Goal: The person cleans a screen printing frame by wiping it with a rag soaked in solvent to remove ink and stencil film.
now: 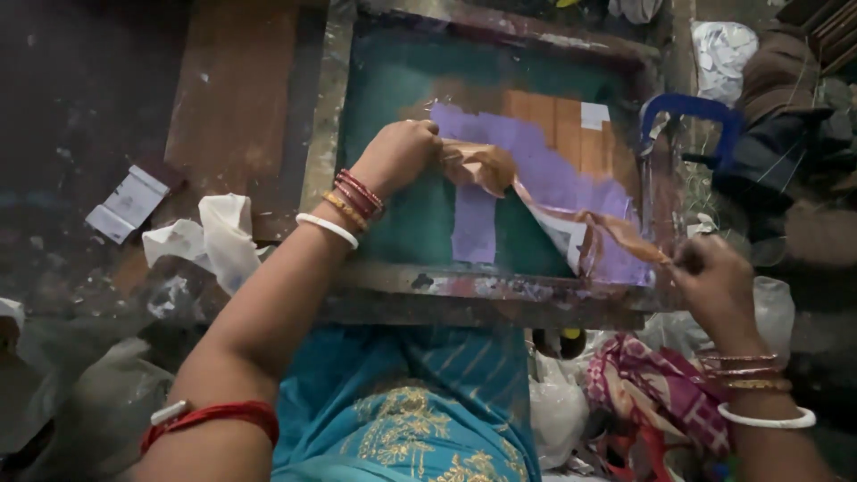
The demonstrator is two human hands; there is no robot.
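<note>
Dim, cluttered floor lies all around, with the big wooden printing frame (482, 299) resting against my lap, its green mesh (411, 214) patched in purple. Across the mesh runs a crumpled strip of brown tape (536, 201), half lifted. My left hand (397, 156) is closed in a fist on the strip's upper end, pressing it to the screen. My right hand (714, 281) has fingers pinched together on the lower end near the frame's corner, though the light is poor and I can't be sure of the grip. I judge this to be mid-peel; pulling it free calls for a slow, low, steady draw. White crumpled cloth (214, 236) sits just beside the frame.
</note>
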